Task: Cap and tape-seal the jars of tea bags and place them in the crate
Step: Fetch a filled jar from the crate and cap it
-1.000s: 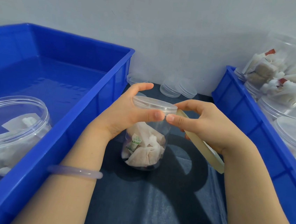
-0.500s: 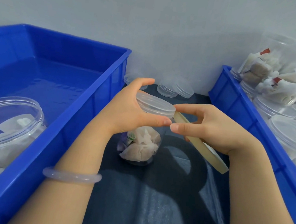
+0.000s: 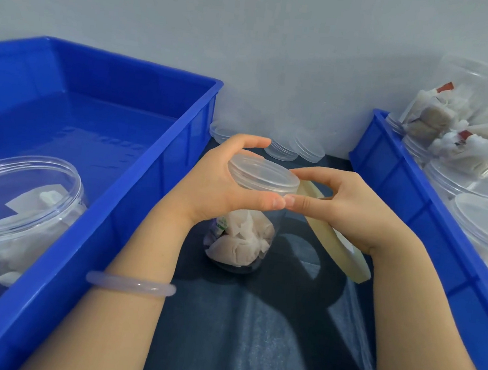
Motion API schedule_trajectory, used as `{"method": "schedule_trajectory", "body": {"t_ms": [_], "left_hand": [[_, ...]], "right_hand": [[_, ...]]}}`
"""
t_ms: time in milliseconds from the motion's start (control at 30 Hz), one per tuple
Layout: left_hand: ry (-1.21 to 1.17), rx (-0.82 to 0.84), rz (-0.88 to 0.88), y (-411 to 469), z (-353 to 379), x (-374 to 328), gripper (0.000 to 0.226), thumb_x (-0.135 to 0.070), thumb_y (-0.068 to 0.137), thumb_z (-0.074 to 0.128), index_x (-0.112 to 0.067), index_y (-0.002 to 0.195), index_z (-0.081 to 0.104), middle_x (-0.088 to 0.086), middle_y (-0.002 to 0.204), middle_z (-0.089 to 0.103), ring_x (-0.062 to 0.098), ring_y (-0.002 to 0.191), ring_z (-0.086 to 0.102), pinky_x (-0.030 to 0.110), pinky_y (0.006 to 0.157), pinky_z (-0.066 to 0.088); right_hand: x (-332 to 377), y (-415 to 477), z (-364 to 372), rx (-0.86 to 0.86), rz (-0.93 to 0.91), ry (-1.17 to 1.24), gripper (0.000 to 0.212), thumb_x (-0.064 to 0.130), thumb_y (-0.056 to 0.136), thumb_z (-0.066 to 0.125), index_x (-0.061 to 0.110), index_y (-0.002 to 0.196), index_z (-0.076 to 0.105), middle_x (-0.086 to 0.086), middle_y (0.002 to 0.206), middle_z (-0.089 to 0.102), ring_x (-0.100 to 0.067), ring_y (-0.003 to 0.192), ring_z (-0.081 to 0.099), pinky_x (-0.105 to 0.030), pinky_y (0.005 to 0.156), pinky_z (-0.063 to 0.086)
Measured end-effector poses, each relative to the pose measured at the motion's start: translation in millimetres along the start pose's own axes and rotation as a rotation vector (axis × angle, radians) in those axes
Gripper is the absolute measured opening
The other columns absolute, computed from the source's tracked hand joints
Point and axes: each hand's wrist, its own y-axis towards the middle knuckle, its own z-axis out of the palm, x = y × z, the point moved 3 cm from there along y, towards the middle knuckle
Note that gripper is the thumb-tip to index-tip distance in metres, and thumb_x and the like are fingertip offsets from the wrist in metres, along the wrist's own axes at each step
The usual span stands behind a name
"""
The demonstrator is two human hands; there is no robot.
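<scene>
A pale grey wall (image 3: pixel 252 35) is backing a dark blue cloth-covered work surface (image 3: pixel 236 334) where a person is working at the centre of the frame. The left hand (image 3: pixel 215 188), a pale translucent bangle (image 3: pixel 131 284) sitting on its wrist, is curling its thumb and fingers round the clear round plastic lid (image 3: pixel 263 176) that is sitting on a small clear plastic jar of white tea bags (image 3: pixel 240 238). The jar is leaning slightly, and whether its base is touching the cloth cannot be told. The right hand (image 3: pixel 351 211) is holding a cream-coloured roll of tape (image 3: pixel 335 245) in its curled fingers just right of the jar, its thumb tip meeting the left thumb at the lid's rim; any loose strip of tape is too faint to make out. A large blue plastic crate (image 3: pixel 132 203) is filling the left of the frame, with a wide clear plastic tub of tea bags (image 3: pixel 19 191) lying at its lower left. A second blue plastic crate (image 3: pixel 400 207) is running along the right edge, carrying capped clear jars (image 3: pixel 486 216) and, at upper right, a clear bag of tea bags with red tags (image 3: pixel 468 130). Spare clear lids (image 3: pixel 294 151) are lying by the wall beyond the hands.
</scene>
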Motion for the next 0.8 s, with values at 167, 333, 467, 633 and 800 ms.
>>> {"method": "schedule_trajectory", "body": {"t_ms": [167, 333, 467, 633, 800], "left_hand": [[0.044, 0.021, -0.035, -0.5, -1.0, -5.6, 0.074, -0.055, 0.035, 0.088, -0.039, 0.103, 0.062, -0.022, 0.098, 0.066, -0.015, 0.091, 0.059, 0.003, 0.067, 0.044], [0.211, 0.027, -0.067, -0.8, -6.5, -10.6, 0.053, -0.057, 0.043, 0.087, -0.042, 0.087, 0.061, -0.021, 0.091, 0.065, -0.009, 0.082, 0.059, 0.014, 0.063, 0.044], [0.342, 0.076, -0.081, -1.6, -12.5, -17.3, 0.051, -0.039, 0.057, 0.085, -0.045, 0.099, 0.057, -0.021, 0.102, 0.055, -0.001, 0.090, 0.056, 0.019, 0.064, 0.042], [0.601, 0.094, -0.163, -2.5, -0.1, -25.4, 0.082, -0.054, 0.059, 0.065, -0.044, 0.137, 0.040, -0.011, 0.133, 0.038, 0.011, 0.119, 0.040, 0.024, 0.085, 0.034], [0.811, 0.064, -0.176, -4.2, 6.5, -31.2, 0.081, -0.050, 0.075, 0.060, -0.042, 0.147, 0.023, -0.003, 0.143, 0.033, 0.021, 0.130, 0.026, 0.035, 0.094, 0.024]], "right_hand": [[-6.2, 1.4, 3.9, 0.022, 0.010, -0.001, 0.055, 0.071, 0.046, 0.077, 0.058, 0.098, 0.065, 0.035, 0.107, 0.062, 0.009, 0.106, 0.055, -0.029, 0.092, 0.046], [-8.0, 0.5, 7.3, 0.122, 0.006, 0.082, 0.069, 0.058, 0.051, 0.083, 0.051, 0.116, 0.061, 0.025, 0.123, 0.061, -0.008, 0.118, 0.055, -0.046, 0.104, 0.042], [-6.2, -2.0, 9.8, 0.219, 0.081, 0.082, 0.093, 0.043, 0.052, 0.083, 0.042, 0.138, 0.045, 0.016, 0.139, 0.050, -0.020, 0.109, 0.058, -0.047, 0.103, 0.045], [1.3, -1.4, 15.0, 0.178, 0.096, 0.108, 0.078, 0.020, 0.073, 0.079, 0.033, 0.141, 0.044, 0.010, 0.139, 0.051, -0.025, 0.108, 0.064, -0.047, 0.092, 0.052], [5.1, -5.1, 17.1, 0.104, 0.169, 0.118, 0.096, 0.030, 0.060, 0.081, 0.033, 0.144, 0.036, 0.006, 0.138, 0.051, -0.029, 0.108, 0.065, -0.046, 0.088, 0.055]]}}
